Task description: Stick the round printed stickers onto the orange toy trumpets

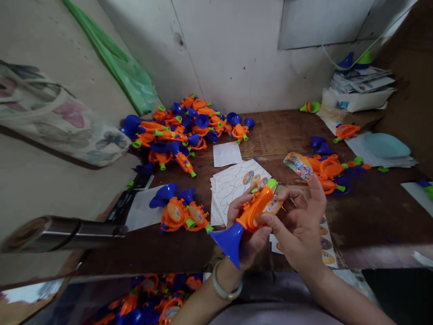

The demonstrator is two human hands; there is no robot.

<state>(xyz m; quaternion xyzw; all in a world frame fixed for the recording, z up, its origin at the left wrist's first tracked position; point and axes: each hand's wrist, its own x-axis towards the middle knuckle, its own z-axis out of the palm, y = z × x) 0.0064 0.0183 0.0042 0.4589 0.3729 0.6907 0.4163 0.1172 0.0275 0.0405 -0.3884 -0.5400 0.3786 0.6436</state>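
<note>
Wooden counter (270, 131) heaped with orange-and-blue toy horns (179, 131), sticker sheets (237, 194) spread near its front edge.
Left hand (245, 246) wrapped around an orange toy horn (253, 214), blue bell angled down and out over the counter's edge; right hand (299, 230) narrow, thumb and fingers pinching a printed label (272, 207) against the horn's side. Label fitting apparently in hand, horn raised just above the sheets.

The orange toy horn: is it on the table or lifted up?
Lifted: the orange toy horn is held above the wooden table by the left hand and right hand, blue bell pointing down.
</note>
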